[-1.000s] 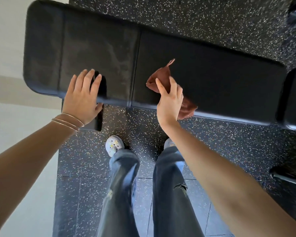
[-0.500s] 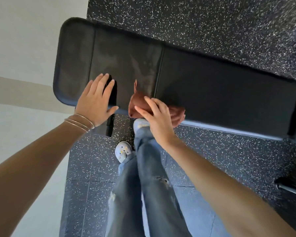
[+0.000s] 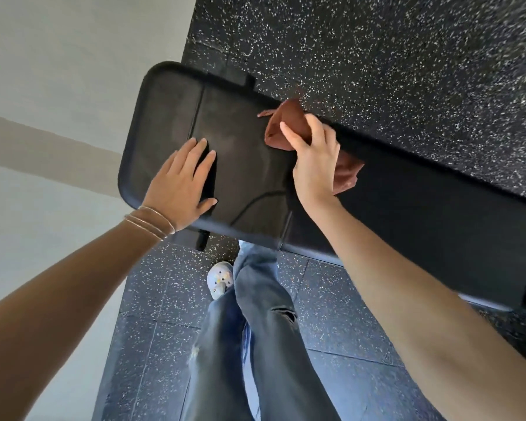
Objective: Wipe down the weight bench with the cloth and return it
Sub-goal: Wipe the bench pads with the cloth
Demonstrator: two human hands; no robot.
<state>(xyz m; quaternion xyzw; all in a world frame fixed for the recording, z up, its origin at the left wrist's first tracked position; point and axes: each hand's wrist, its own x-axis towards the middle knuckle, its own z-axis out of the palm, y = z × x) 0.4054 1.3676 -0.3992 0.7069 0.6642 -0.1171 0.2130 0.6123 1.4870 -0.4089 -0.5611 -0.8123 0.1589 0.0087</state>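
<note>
The black padded weight bench (image 3: 170,117) runs from upper left to lower right across the view. My right hand (image 3: 315,165) presses a reddish-brown cloth (image 3: 289,123) onto the pad near its far edge, fingers wrapped over the cloth. Part of the cloth sticks out to the right of my wrist. My left hand (image 3: 181,185) lies flat on the pad close to its near edge, fingers spread, holding nothing. Streaks show on the pad between my hands.
Black speckled rubber floor (image 3: 392,71) surrounds the bench. A pale wall (image 3: 58,71) stands at the left. My legs in jeans (image 3: 255,344) and a light shoe (image 3: 219,279) are just below the bench's near edge.
My right hand has carried the cloth from the near edge of the pad across to its far edge. The view has shifted, and my left hand stays flat on the pad.
</note>
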